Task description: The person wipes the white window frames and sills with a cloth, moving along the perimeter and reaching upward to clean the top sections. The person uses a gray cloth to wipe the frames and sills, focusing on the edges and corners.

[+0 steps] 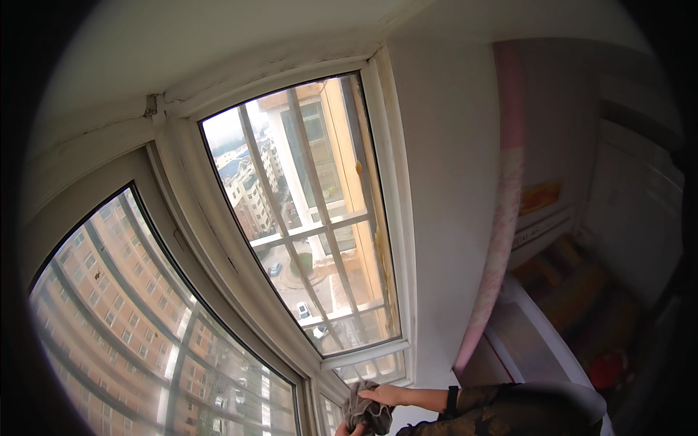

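A crumpled grey-brown cloth [372, 416] is bunched up low in the picture, in front of the lower corner of the window. My right hand [385, 394] grips its upper part, with the forearm reaching in from the right in a dark patterned sleeve and a black band near the wrist. At the lower edge, my left hand [352, 430] shows only in part, its fingers closed on the cloth's lower left side. The narrow window [305, 211] stands just beyond both hands, with bars outside its glass.
A wider barred window [145, 320] adjoins on the left, with a white frame post [211, 240] between the two. To the right are a white wall [443, 182] and a pink curtain [502, 218]. Behind it, a bed with a multicoloured cover [574, 283] is dimly visible.
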The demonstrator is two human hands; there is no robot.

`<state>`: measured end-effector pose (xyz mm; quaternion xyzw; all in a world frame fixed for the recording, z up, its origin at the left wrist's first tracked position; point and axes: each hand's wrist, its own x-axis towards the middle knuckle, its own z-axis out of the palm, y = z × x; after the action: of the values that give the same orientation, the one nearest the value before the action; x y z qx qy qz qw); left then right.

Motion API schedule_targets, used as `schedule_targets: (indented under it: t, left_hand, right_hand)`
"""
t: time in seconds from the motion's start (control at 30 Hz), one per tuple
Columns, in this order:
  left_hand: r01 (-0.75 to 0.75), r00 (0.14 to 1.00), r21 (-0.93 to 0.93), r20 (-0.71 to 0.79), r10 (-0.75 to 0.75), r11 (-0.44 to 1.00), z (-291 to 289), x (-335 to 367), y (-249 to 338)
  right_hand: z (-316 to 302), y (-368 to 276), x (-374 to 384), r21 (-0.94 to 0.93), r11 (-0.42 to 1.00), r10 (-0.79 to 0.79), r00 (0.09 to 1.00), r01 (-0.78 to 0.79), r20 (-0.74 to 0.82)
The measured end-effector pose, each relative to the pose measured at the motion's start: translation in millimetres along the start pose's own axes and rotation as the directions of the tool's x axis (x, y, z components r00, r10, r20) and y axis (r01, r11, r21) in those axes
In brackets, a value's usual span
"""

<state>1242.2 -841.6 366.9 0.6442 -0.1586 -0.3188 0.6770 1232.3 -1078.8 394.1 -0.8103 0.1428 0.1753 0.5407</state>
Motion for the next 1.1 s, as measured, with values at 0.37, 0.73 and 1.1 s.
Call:
schedule_targets:
  t: [0.37,0.73,1.1]
  left_hand:
    - [-0.028,0.994,-0.416,-0.109,-0.019,0.909,-26,14,-12]
    - [0.126,0.969,-0.857,0.214,0.122,0.5,16,-12,92]
    - [-0.311,0.95,-0.208,-0.075,0.301,0.927,-19,-40,71]
  right_hand:
    - [-77,45,-15,0.306,0.952,0.022,0.987,0.028,-0.158]
    - [0,10,-14,0.288,0.578,-0.762,0.631,0.764,-0.147]
    - [-173,-184,-130,0.781,-0.052,-0.643,0.577,0.623,-0.503]
